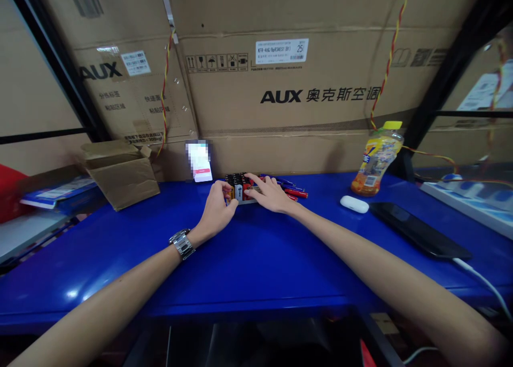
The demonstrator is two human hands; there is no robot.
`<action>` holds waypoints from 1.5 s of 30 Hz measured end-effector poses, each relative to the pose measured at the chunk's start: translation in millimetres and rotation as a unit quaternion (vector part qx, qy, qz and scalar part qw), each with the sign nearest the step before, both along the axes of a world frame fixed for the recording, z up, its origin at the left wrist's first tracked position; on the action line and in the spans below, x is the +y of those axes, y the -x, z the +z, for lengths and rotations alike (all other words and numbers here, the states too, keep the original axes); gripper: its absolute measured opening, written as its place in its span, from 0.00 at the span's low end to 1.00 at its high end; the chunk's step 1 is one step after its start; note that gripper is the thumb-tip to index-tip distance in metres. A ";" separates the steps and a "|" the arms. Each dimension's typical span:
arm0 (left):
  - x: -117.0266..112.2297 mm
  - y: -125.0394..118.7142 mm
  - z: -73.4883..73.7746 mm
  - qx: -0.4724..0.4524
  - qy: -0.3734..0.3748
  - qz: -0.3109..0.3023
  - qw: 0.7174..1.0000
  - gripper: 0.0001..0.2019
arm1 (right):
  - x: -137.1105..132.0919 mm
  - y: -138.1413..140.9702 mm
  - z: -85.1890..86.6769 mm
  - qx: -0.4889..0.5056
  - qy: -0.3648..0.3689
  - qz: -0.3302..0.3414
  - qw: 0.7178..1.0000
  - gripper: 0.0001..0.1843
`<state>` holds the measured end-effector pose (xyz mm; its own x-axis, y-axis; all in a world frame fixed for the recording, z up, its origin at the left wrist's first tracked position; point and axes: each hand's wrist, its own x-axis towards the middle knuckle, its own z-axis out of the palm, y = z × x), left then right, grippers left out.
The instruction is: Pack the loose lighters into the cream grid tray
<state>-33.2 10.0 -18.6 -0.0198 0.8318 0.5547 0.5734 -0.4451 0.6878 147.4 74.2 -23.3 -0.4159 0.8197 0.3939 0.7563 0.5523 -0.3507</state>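
Several upright batteries (pixel 239 192) stand packed in a block near the back of the blue table, with dark tops and white, red and orange sides. My left hand (pixel 218 205) curls around the block's left end, thumb at the front beside an orange battery (pixel 231 194). Across the right end lies my right hand (pixel 271 194), index finger stretched over the top and thumb at the front. It covers part of the block. Beside and behind my right hand lie red pens (pixel 295 193) and blue pens (pixel 289 185), partly hidden.
A lit phone (pixel 199 161) leans on the cardboard wall behind, right of an open carton (pixel 124 177). On the right are a drink bottle (pixel 377 158), a white earphone case (pixel 354 204), a black phone on a cable (pixel 417 229) and a power strip (pixel 473 204).
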 end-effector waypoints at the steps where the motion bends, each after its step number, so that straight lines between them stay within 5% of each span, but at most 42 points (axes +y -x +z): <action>1: -0.1 -0.2 0.0 -0.001 0.000 -0.003 1.000 0.13 | 0.9 -0.4 -1.5 0.000 -0.003 0.008 1.000 0.31; 9: -0.7 -0.9 0.4 0.013 0.001 -0.004 1.000 0.13 | -0.3 -6.7 2.4 0.006 0.000 0.007 1.000 0.32; 17: -0.6 1.6 1.4 0.043 0.004 -0.010 0.999 0.10 | 6.4 -59.4 25.8 -0.096 -0.034 -0.091 0.991 0.05; 22: -6.2 -0.1 3.9 0.108 0.021 -0.084 0.990 0.05 | 17.2 -78.6 15.1 -0.163 -0.009 -0.033 0.986 0.10; 28: -11.4 -3.1 7.9 0.180 0.048 -0.126 0.974 0.06 | 13.6 -67.9 13.0 -0.234 0.000 -0.055 0.971 0.11; 33: -12.1 -3.0 9.4 0.215 0.060 -0.139 0.965 0.05 | 9.6 -62.5 11.1 -0.141 -0.033 -0.056 0.988 0.12; 40: -11.0 -3.1 6.6 0.215 0.048 -0.145 0.965 0.05 | 10.7 -48.1 0.2 0.168 -0.025 0.039 0.985 0.14; 45: -11.6 -3.1 6.9 0.220 0.044 -0.149 0.963 0.05 | 4.5 -39.3 6.0 0.162 -0.083 0.011 0.983 0.12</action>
